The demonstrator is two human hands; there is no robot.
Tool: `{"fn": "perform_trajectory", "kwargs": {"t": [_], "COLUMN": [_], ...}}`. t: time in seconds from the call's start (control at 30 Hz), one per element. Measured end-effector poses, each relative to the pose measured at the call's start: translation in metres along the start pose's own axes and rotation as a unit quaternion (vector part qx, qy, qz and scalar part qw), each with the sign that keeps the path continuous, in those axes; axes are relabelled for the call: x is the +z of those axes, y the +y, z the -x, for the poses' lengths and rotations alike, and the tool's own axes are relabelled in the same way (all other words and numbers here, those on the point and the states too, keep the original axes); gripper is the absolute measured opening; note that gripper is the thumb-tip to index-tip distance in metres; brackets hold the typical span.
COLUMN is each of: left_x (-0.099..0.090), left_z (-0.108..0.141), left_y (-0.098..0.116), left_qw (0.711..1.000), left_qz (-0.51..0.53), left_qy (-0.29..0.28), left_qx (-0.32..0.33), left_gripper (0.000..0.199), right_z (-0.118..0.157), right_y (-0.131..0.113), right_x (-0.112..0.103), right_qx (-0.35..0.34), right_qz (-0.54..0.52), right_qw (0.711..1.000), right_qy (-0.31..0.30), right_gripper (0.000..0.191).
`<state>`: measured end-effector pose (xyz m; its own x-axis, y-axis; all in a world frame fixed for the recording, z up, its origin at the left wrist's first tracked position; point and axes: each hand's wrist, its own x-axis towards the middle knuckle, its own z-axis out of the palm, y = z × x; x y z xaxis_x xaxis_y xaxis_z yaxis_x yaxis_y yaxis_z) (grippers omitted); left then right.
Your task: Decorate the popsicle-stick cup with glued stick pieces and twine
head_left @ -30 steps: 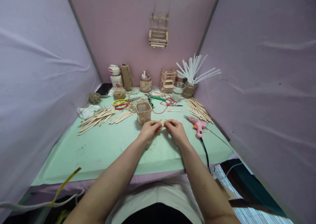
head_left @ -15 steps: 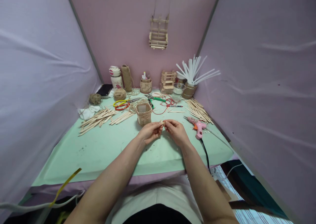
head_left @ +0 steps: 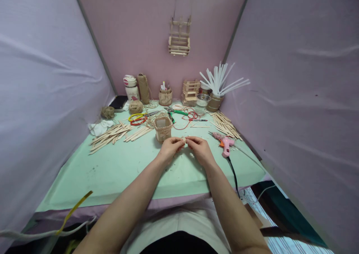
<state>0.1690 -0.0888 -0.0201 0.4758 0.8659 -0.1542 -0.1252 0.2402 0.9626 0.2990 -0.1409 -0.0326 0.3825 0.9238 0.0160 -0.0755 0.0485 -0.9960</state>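
Note:
Between my fingertips is a small pale piece (head_left: 184, 140), wood-coloured and too small to name exactly. My left hand (head_left: 170, 148) pinches it from the left, and my right hand (head_left: 198, 148) pinches it from the right. Both hands are low over the green-covered table (head_left: 112, 179). Just behind my left hand stands a small square wooden-stick holder (head_left: 163, 130) with a twine-like band around it. A pink glue gun (head_left: 226, 143) lies to the right of my right hand, its black cord running off the front edge.
Wooden sticks (head_left: 110, 136) lie in piles on the left, with more sticks (head_left: 226, 125) on the right. Scissors (head_left: 137, 118), twine balls (head_left: 136, 107), red cord (head_left: 193, 114) and a water cup (head_left: 202, 104) stand or lie behind. White glue sticks (head_left: 220, 80) fill a pot at back right.
My fingers have shifted slightly around the small pale piece, and it has turned between them. My left fingers are less curled under. The things on the table have stayed put.

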Motion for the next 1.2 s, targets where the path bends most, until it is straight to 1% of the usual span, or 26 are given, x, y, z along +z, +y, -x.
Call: {"fn": "perform_trajectory", "kwargs": {"t": [0.2, 0.33, 0.6, 0.87, 1.03, 1.13, 1.2], "left_x": [-0.0017, -0.0025, -0.0001, 0.0011, -0.0005, -0.0009, -0.0001], "left_z": [-0.0014, -0.0019, -0.0012, 0.0014, -0.001, -0.0012, 0.0001], "left_y": [-0.0024, -0.0042, -0.0015, 0.0015, -0.0029, -0.003, -0.0012], "left_qw": [0.996, 0.995, 0.999, 1.0, 0.999, 0.995, 0.989], "left_qz": [-0.072, -0.081, -0.015, 0.005, -0.03, -0.079, -0.115], "left_qy": [0.029, 0.029, 0.031, 0.018, 0.031, 0.034, 0.045], "left_qx": [0.045, 0.052, 0.014, -0.017, 0.02, 0.053, 0.085], "left_gripper": [0.035, 0.036, 0.034, 0.036, 0.033, 0.029, 0.023], "right_z": [0.0024, 0.0026, 0.0006, 0.0018, 0.0018, 0.0015, 0.001], "right_y": [-0.0053, -0.0057, -0.0033, -0.0039, -0.0042, -0.0044, -0.0044], "right_x": [0.0013, 0.0019, 0.0017, 0.0008, 0.0016, 0.0023, 0.0025], "right_qx": [-0.006, 0.007, -0.003, -0.016, -0.035, -0.028, -0.017], "right_qz": [0.018, 0.019, 0.008, 0.032, 0.041, 0.023, 0.004], "right_qw": [1.0, 1.0, 1.0, 0.999, 0.997, 0.998, 0.998], "right_qy": [0.004, 0.01, 0.029, 0.029, 0.05, 0.056, 0.057], "right_gripper": [0.029, 0.028, 0.029, 0.025, 0.025, 0.024, 0.022]}}
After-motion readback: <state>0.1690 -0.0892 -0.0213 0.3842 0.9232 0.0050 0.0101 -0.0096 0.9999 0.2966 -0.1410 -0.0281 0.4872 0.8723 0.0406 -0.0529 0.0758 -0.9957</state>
